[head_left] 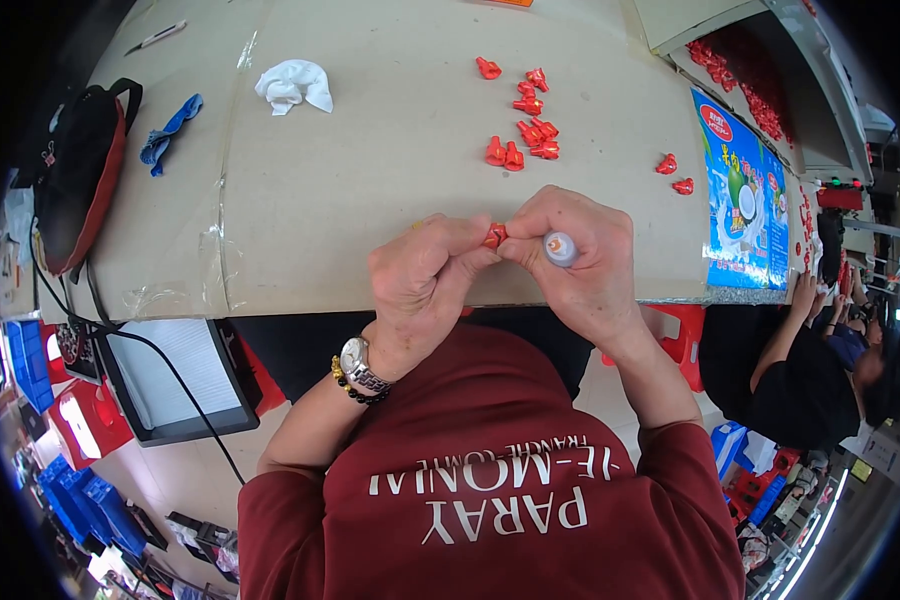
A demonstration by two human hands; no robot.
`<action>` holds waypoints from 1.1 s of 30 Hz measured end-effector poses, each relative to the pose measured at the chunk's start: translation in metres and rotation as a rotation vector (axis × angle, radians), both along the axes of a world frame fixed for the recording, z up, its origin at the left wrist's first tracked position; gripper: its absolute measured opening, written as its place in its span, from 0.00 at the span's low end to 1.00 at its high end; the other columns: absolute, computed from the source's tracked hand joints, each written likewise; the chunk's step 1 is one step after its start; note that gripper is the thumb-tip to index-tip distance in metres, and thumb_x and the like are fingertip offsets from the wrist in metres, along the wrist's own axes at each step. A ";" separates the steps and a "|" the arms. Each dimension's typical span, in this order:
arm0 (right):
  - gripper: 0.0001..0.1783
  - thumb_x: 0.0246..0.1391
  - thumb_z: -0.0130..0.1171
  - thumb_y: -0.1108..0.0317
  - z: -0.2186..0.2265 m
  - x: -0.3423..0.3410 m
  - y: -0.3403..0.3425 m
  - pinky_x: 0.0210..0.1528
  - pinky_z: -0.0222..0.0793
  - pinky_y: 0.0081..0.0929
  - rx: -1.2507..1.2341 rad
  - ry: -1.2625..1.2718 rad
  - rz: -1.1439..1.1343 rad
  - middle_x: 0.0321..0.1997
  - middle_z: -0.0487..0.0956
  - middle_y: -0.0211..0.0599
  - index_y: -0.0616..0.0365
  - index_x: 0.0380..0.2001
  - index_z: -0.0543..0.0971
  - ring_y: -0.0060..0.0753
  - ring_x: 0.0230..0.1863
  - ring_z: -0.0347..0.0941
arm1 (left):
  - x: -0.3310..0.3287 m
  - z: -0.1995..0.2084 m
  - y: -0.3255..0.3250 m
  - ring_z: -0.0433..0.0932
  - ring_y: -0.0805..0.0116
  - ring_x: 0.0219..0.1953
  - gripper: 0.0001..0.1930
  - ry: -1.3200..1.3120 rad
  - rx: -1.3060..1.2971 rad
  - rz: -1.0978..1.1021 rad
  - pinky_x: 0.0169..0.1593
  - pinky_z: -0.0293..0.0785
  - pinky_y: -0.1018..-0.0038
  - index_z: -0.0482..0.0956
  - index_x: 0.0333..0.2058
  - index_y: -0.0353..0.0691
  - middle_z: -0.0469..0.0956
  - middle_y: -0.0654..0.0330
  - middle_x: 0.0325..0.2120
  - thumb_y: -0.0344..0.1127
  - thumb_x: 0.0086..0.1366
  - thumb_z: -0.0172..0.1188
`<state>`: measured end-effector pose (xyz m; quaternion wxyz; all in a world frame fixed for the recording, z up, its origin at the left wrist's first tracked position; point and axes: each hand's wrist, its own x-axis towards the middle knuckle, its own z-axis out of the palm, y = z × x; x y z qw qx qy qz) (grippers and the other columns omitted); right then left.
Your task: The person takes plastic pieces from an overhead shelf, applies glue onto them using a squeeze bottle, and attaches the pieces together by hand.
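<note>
Close to the table's near edge, my left hand pinches a small red plastic part between thumb and forefinger. The fingertips of my right hand meet the same part from the other side. Curled in the right hand is a small whitish bottle, its round end facing up; it looks like a glue bottle. Most of the part is hidden by the fingertips. Beyond my hands lie several similar red parts in a loose cluster. Two more red parts sit apart to the right.
A crumpled white cloth, a blue cloth strip, a pen and a black-and-red bag are at the left. A blue printed sheet covers the right side, beside a box of red parts. Another person sits at right.
</note>
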<state>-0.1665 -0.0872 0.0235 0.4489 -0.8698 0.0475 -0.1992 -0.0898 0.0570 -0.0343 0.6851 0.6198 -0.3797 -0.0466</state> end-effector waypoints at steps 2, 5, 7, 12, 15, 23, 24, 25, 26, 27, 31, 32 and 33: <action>0.10 0.36 0.67 0.81 0.001 0.001 0.000 0.23 0.66 0.27 0.001 0.000 -0.006 0.21 0.74 0.37 0.62 0.22 0.74 0.36 0.21 0.72 | 0.000 0.001 0.000 0.78 0.71 0.26 0.09 0.007 0.004 0.008 0.29 0.73 0.78 0.77 0.34 0.32 0.80 0.56 0.26 0.19 0.53 0.65; 0.10 0.37 0.67 0.81 0.005 0.004 0.002 0.24 0.67 0.26 -0.002 -0.010 -0.032 0.22 0.75 0.36 0.62 0.23 0.75 0.35 0.22 0.72 | -0.003 0.006 0.001 0.77 0.78 0.27 0.08 0.190 0.018 -0.008 0.28 0.73 0.81 0.77 0.36 0.32 0.81 0.58 0.27 0.20 0.57 0.62; 0.10 0.37 0.66 0.81 0.007 0.005 0.002 0.24 0.67 0.26 -0.004 -0.025 -0.047 0.22 0.75 0.36 0.62 0.24 0.76 0.35 0.22 0.72 | -0.004 0.010 0.000 0.75 0.82 0.26 0.07 0.522 -0.042 -0.070 0.27 0.72 0.84 0.76 0.39 0.32 0.81 0.60 0.28 0.21 0.61 0.59; 0.06 0.43 0.65 0.80 0.009 0.004 0.002 0.29 0.69 0.22 -0.057 -0.005 -0.083 0.25 0.78 0.35 0.63 0.25 0.78 0.27 0.26 0.75 | 0.000 0.022 -0.001 0.73 0.83 0.23 0.08 0.659 -0.061 -0.122 0.25 0.71 0.85 0.74 0.42 0.31 0.80 0.61 0.28 0.25 0.64 0.57; 0.06 0.42 0.65 0.80 0.006 0.003 0.002 0.29 0.69 0.23 -0.076 0.011 -0.087 0.25 0.78 0.35 0.63 0.25 0.78 0.28 0.26 0.75 | 0.002 0.023 0.002 0.71 0.84 0.21 0.09 0.685 -0.006 -0.152 0.23 0.69 0.86 0.73 0.42 0.31 0.79 0.62 0.26 0.27 0.65 0.56; 0.06 0.41 0.66 0.80 0.009 0.004 0.002 0.29 0.69 0.23 -0.087 -0.012 -0.100 0.24 0.79 0.35 0.63 0.25 0.79 0.30 0.26 0.76 | 0.004 0.025 0.005 0.69 0.81 0.17 0.07 0.713 0.130 -0.220 0.20 0.67 0.83 0.72 0.39 0.31 0.76 0.61 0.22 0.31 0.67 0.53; 0.06 0.41 0.66 0.80 0.009 0.004 0.002 0.29 0.69 0.23 -0.084 -0.021 -0.097 0.24 0.79 0.35 0.63 0.25 0.79 0.30 0.26 0.76 | 0.004 0.025 0.006 0.69 0.81 0.17 0.07 0.727 0.132 -0.225 0.19 0.67 0.83 0.72 0.38 0.31 0.76 0.61 0.23 0.31 0.67 0.53; 0.06 0.41 0.66 0.80 0.010 0.003 0.002 0.29 0.69 0.23 -0.082 -0.021 -0.099 0.24 0.79 0.35 0.63 0.25 0.79 0.30 0.26 0.76 | 0.005 0.026 0.006 0.70 0.81 0.17 0.07 0.741 0.135 -0.229 0.18 0.66 0.83 0.72 0.38 0.32 0.77 0.60 0.23 0.31 0.67 0.53; 0.06 0.41 0.65 0.80 0.011 0.003 0.002 0.29 0.69 0.23 -0.085 -0.014 -0.101 0.24 0.79 0.35 0.63 0.25 0.79 0.30 0.26 0.76 | 0.004 0.026 0.005 0.70 0.81 0.17 0.07 0.740 0.137 -0.230 0.18 0.66 0.83 0.72 0.38 0.32 0.77 0.60 0.23 0.31 0.67 0.53; 0.06 0.41 0.65 0.80 0.011 0.003 0.002 0.29 0.69 0.23 -0.089 -0.006 -0.103 0.25 0.79 0.35 0.63 0.26 0.80 0.29 0.26 0.76 | 0.003 0.026 0.003 0.69 0.83 0.16 0.07 0.749 0.116 -0.215 0.17 0.65 0.85 0.72 0.37 0.32 0.75 0.63 0.20 0.31 0.67 0.54; 0.06 0.41 0.65 0.80 0.008 0.003 0.001 0.29 0.69 0.22 -0.060 -0.014 -0.093 0.25 0.80 0.36 0.63 0.27 0.80 0.29 0.26 0.76 | 0.002 0.027 0.003 0.67 0.85 0.14 0.08 0.768 0.097 -0.207 0.16 0.62 0.87 0.73 0.37 0.32 0.73 0.66 0.17 0.32 0.67 0.54; 0.06 0.42 0.65 0.80 0.008 0.003 0.001 0.29 0.69 0.22 -0.062 -0.011 -0.094 0.25 0.80 0.35 0.62 0.27 0.80 0.28 0.26 0.76 | 0.002 0.026 0.003 0.67 0.85 0.14 0.08 0.769 0.097 -0.206 0.16 0.62 0.87 0.73 0.37 0.32 0.73 0.66 0.17 0.32 0.67 0.54; 0.06 0.42 0.65 0.80 0.008 0.003 0.001 0.29 0.69 0.22 -0.063 -0.008 -0.094 0.25 0.80 0.35 0.62 0.27 0.81 0.28 0.26 0.76 | 0.002 0.026 0.003 0.67 0.85 0.14 0.08 0.768 0.099 -0.211 0.16 0.62 0.87 0.73 0.37 0.32 0.74 0.65 0.18 0.32 0.67 0.53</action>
